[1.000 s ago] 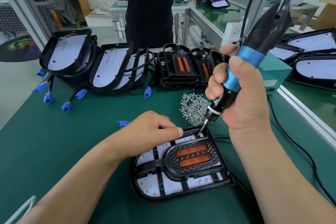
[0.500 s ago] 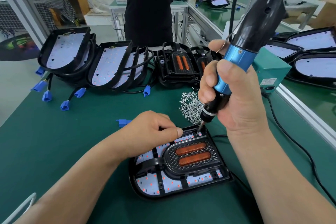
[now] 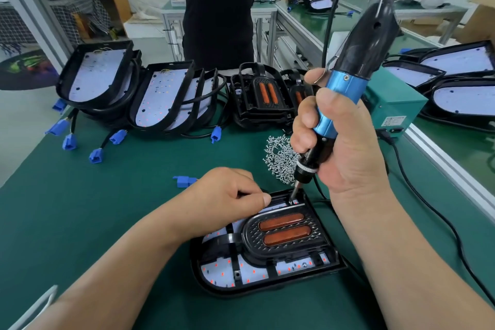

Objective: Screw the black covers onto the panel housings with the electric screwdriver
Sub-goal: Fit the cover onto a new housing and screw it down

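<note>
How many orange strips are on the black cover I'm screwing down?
2. Both lie side by side in the middle of the black cover: the far strip nearer the screwdriver tip, the near strip beside it. None looks hidden.

No text can be read. The white label (image 3: 393, 121) on the front of the teal power supply box (image 3: 396, 100) carries a few lines of print, but they are too small and blurred to make out.

We count one electric screwdriver (image 3: 348, 86), one screw pile (image 3: 278, 158), seven blue connectors (image 3: 95, 155) left of it, one green box (image 3: 393, 107) right of it.
</note>
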